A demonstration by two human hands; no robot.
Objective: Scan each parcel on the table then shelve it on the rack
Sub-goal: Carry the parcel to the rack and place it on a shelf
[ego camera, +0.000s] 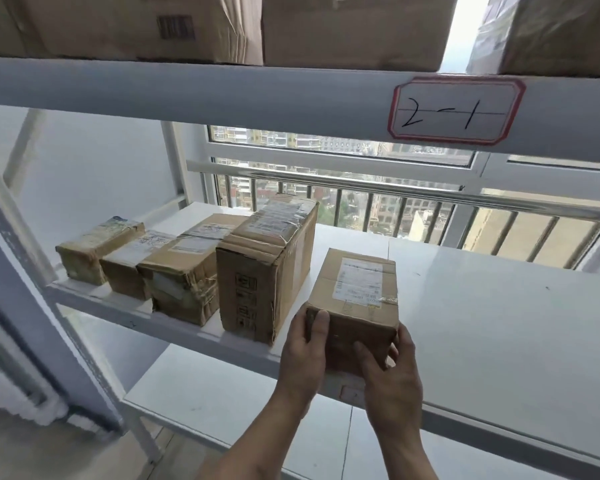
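A small brown cardboard parcel (355,299) with a white shipping label on top rests on the white middle shelf (482,306) of the rack, near its front edge. My left hand (303,355) grips its near left corner, and my right hand (390,372) holds its near right side. To its left stands a taller taped carton (264,265), with a small gap between them. Further left in the same row sit a medium box (184,271) and two small parcels (99,247).
The upper shelf beam carries a red-bordered tag reading "2-1" (454,110), with large cartons (350,29) above it. A lower shelf (222,393) lies beneath. Behind the rack is a window with a metal railing (395,188). The rack's grey upright (28,299) stands at left.
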